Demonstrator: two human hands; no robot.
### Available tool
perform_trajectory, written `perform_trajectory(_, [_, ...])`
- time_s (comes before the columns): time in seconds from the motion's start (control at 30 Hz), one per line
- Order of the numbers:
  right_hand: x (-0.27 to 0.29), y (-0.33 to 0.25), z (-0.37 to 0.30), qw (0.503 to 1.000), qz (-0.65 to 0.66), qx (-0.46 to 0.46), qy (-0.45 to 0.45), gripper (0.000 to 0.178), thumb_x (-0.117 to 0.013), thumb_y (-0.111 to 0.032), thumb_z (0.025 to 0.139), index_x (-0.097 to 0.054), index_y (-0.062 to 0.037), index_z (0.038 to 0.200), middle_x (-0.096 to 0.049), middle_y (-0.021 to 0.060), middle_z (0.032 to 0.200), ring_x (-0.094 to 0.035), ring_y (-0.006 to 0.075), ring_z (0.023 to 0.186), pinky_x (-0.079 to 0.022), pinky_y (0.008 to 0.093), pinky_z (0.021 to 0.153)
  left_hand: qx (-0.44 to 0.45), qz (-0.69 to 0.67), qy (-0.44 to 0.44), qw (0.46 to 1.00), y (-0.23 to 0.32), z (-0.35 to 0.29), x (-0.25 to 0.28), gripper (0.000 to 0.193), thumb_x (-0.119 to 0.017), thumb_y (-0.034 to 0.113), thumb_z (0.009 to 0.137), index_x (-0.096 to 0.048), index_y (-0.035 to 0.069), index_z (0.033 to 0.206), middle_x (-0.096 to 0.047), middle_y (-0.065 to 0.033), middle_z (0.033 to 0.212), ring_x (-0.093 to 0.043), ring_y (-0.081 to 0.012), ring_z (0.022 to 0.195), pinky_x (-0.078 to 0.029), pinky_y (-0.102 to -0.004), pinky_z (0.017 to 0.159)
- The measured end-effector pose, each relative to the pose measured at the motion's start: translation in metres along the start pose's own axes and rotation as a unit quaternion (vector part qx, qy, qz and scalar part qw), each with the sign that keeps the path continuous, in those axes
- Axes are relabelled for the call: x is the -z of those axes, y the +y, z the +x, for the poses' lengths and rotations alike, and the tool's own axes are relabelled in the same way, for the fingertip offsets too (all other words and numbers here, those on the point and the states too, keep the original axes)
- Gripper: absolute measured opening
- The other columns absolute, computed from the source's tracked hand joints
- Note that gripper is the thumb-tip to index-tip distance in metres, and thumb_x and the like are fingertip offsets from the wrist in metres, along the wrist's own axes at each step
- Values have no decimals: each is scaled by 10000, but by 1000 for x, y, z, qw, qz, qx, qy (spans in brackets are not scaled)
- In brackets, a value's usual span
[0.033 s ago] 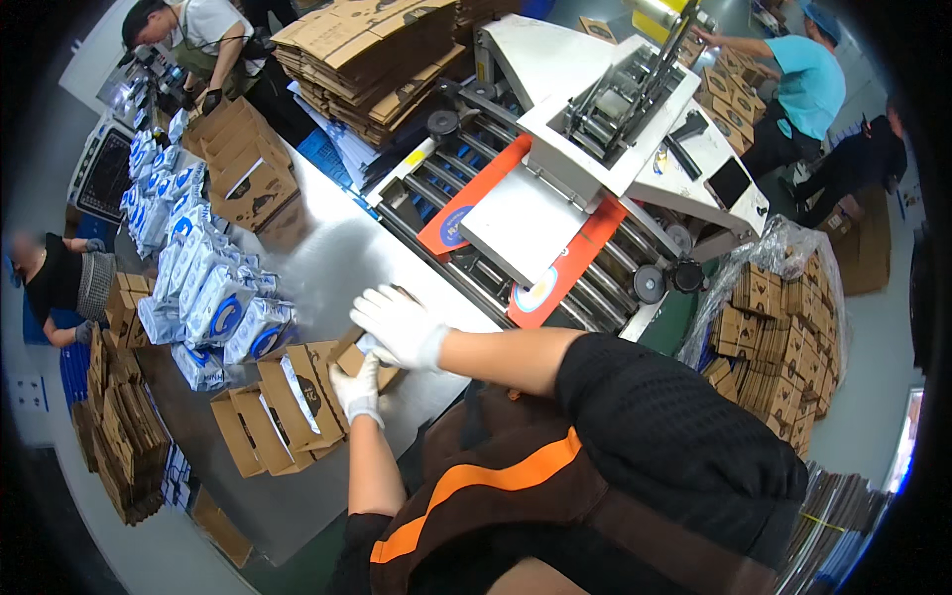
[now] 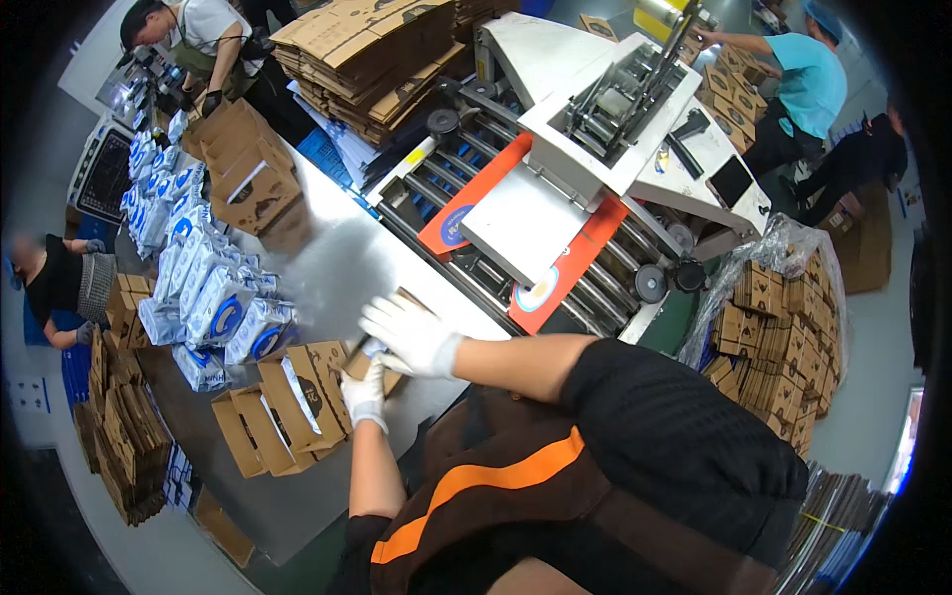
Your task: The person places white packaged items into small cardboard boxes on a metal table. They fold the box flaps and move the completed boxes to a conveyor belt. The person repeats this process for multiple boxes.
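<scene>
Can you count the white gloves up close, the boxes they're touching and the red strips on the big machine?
Left glove and right glove, both white: 2
Brown box: 1
Red strips: 2
Total: 5

Left hand (image 2: 364,399) + right hand (image 2: 410,334): n = 2, approx. 8 o'clk, w/ 1 held carton (image 2: 394,383). Open cartons (image 2: 322,387), 8 o'clk: min. 2, exact no. unclear. Blue-white packets (image 2: 220,309), 9 o'clk: >10, overlap bars full ct. Machine (image 2: 565,164), 1 o'clk: 1, w/ 2 red-orange panels (image 2: 478,191). Plastic-wrapped carton load (image 2: 778,332), 3 o'clk: 1. Co-workers (image 2: 811,84): min. 4, viz. 1 at 9, 1 betw. 10 & 11, 2 at 2 o'clk.
</scene>
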State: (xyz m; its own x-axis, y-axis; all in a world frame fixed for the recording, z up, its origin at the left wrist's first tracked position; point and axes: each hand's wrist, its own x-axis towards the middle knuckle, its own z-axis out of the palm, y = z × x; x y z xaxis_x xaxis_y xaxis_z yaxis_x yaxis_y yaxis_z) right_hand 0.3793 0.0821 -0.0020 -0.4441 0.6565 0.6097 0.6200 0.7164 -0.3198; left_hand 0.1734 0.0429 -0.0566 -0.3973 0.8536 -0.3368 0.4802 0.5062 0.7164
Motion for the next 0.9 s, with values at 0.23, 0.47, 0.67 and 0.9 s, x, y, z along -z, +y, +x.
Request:
perform_trajectory(0.23, [56, 58, -88, 984, 29, -134, -117, 404, -634, -225, 910, -606, -7, 1248, -586, 232, 1320, -549, 393, 1239, -423, 480, 1088, 51, -81, -256, 962, 57, -44, -66, 721, -745, 380, 948, -399, 30, 1476, -627, -201, 1317, -716, -306, 1015, -644, -395, 661])
perform_trajectory(0.47, [68, 41, -78, 930, 209, -296, -52, 293, -602, -170, 965, -664, -18, 1207, -667, 183, 1256, -627, 367, 1187, -489, 438, 1039, -287, 203, -140, 925, 100, -27, -52, 752, -743, 294, 938, -369, 10, 1525, -499, -249, 1496, -528, -350, 1364, -484, -429, 1109])
perform_trajectory(0.67, [40, 32, -112, 837, 300, -439, -133, 297, -584, -191, 1005, -722, -66, 1237, -719, 78, 800, -686, 202, 709, -555, 345, 719, 57, 253, 101, 961, 19, -13, 104, 727, -792, 342, 879, -517, 35, 1477, -600, -266, 1393, -642, -392, 1217, -510, -461, 1046])
perform_trajectory(0.9, [8, 21, -39, 868, 308, -338, -195, 547, -619, -331, 992, -559, -40, 1451, -645, 245, 1312, -639, 360, 1208, -486, 420, 1045, -283, 308, -73, 905, 25, -57, 70, 359, -758, 345, 874, -734, 134, 1163, -720, -158, 1164, -672, -365, 1102, -530, -470, 975])
